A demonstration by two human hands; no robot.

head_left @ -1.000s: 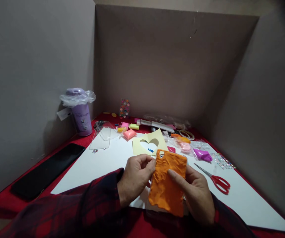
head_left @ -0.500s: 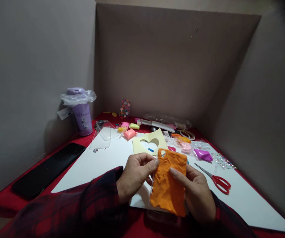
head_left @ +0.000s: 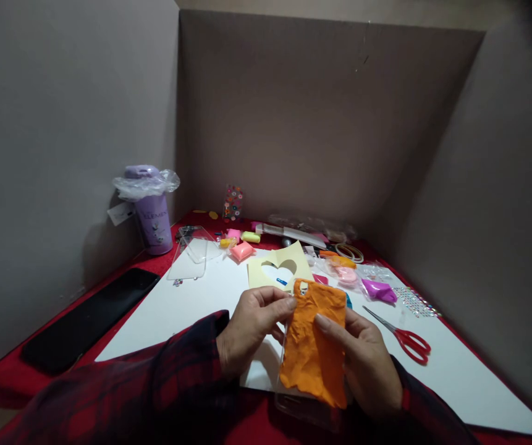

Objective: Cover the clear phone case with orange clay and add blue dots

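Note:
A clear phone case [head_left: 309, 405] covered with a rough layer of orange clay [head_left: 314, 349] is tilted up between my two hands. Its lower end shows bare plastic, and the clay has a gap near the top left corner. My right hand [head_left: 370, 355] grips the right side, thumb lying on the clay. At the upper left edge, my left hand [head_left: 259, 327] pinches the case with thumb and fingers. Just behind lies a yellow paper [head_left: 256, 275] with a heart-shaped cutout.
Red-handled scissors [head_left: 411, 345] and a rhinestone sheet [head_left: 416, 301] lie to the right. Clay packets, one purple [head_left: 379, 290], one coral [head_left: 242, 251], sit farther back. Clear cases [head_left: 186, 259], a black phone [head_left: 92, 318] and a purple cup [head_left: 154, 222] are at the left.
My right hand and the right edge of the orange-covered case have shifted slightly left, showing more of a blue item behind. Both hands keep their hold.

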